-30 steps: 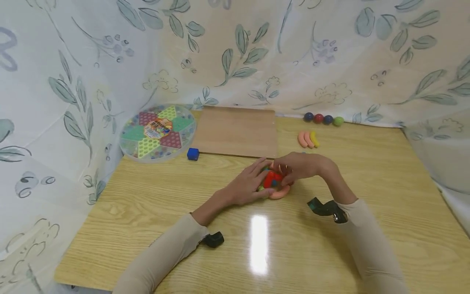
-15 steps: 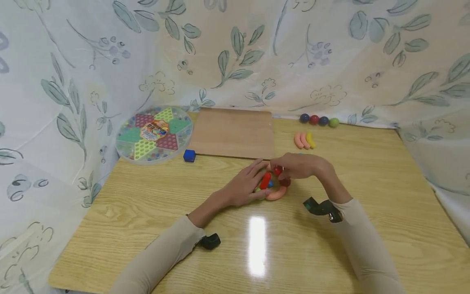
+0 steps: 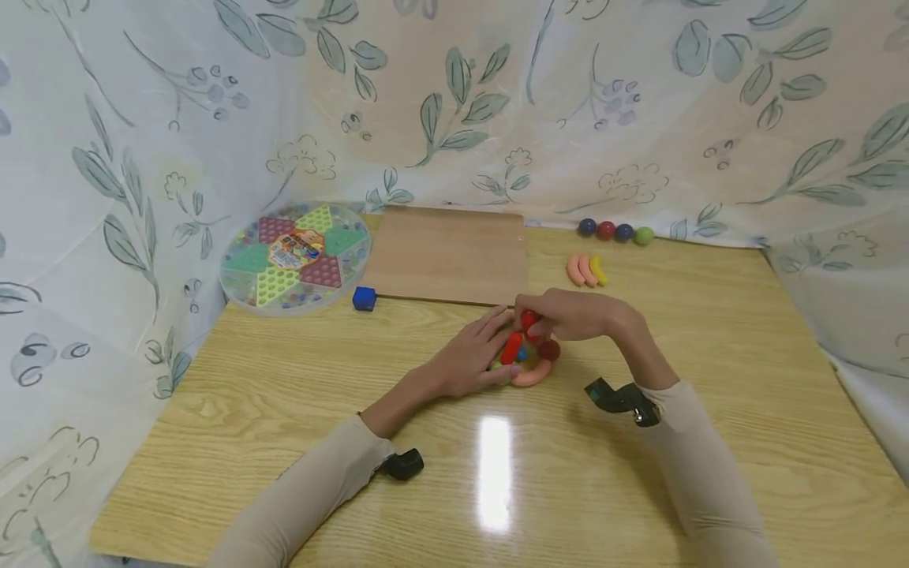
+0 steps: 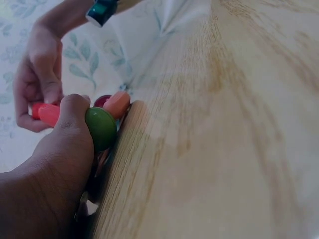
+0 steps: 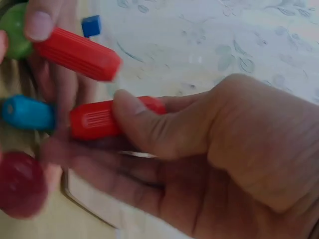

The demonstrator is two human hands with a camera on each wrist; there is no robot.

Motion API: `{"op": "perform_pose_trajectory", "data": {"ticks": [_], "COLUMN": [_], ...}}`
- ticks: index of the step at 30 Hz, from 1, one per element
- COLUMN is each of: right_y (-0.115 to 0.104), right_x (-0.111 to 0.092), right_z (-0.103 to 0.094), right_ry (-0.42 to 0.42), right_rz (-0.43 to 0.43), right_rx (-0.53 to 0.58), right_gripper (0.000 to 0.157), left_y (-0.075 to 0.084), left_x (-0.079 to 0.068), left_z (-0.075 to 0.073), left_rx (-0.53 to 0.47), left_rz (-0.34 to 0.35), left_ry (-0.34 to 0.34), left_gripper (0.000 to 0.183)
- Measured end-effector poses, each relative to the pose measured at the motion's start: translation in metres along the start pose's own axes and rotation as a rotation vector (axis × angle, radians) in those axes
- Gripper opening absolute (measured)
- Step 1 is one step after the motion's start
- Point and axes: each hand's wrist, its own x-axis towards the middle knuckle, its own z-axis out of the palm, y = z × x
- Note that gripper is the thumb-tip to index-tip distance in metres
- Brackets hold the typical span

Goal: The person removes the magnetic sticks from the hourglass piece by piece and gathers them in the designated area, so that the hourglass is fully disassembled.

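Note:
My right hand (image 3: 571, 315) pinches a short red ribbed stick (image 5: 97, 119) between thumb and fingers, just above a small ring of toy pieces. My left hand (image 3: 465, 363) spans the ring's left side, its thumb against the green ball (image 4: 101, 129) and its fingers on the far side. A second red ribbed stick (image 5: 79, 55) slants up beside that thumb. Within the ring a blue stick (image 5: 30, 112) shows, and a dark red ball (image 3: 549, 350) forms its right side. A curved pink piece (image 3: 534, 374) closes the near side. The far side is mostly hidden by my hands.
Behind the hands lies a wooden board (image 3: 450, 254). A round star-patterned game board (image 3: 294, 256) and a blue cube (image 3: 364, 298) are left of it. Back right are two curved pink pieces (image 3: 575, 270), a yellow one (image 3: 597, 270) and a row of several balls (image 3: 606, 230).
My right hand has lifted its red stick up and away from the other red stick, which leans by my left hand. The left hand keeps its place. The head view has shifted slightly.

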Motion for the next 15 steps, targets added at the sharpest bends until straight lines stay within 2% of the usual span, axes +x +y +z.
{"op": "perform_pose_trajectory", "data": {"ticks": [4, 7, 11, 15], "right_y": [0.004, 0.010, 0.024, 0.045], "right_x": [-0.016, -0.033, -0.051, -0.061], "right_z": [-0.013, -0.026, -0.037, -0.039], "right_ry": [0.141, 0.237, 0.295, 0.275], "right_rz": [0.029, 0.090, 0.198, 0.335], "right_rx": [-0.025, -0.061, -0.045, 0.011], "right_gripper": [0.009, 0.014, 0.023, 0.028], "left_y": [0.000, 0.001, 0.000, -0.001], "left_x": [0.001, 0.002, 0.002, 0.001], "left_z": [0.000, 0.001, 0.000, 0.000], "left_rx": [-0.005, -0.004, -0.002, -0.014], "left_rz": [0.007, 0.008, 0.011, 0.016], "left_ry": [-0.001, 0.001, 0.010, 0.012], "left_gripper": [0.073, 0.074, 0.079, 0.080]}}
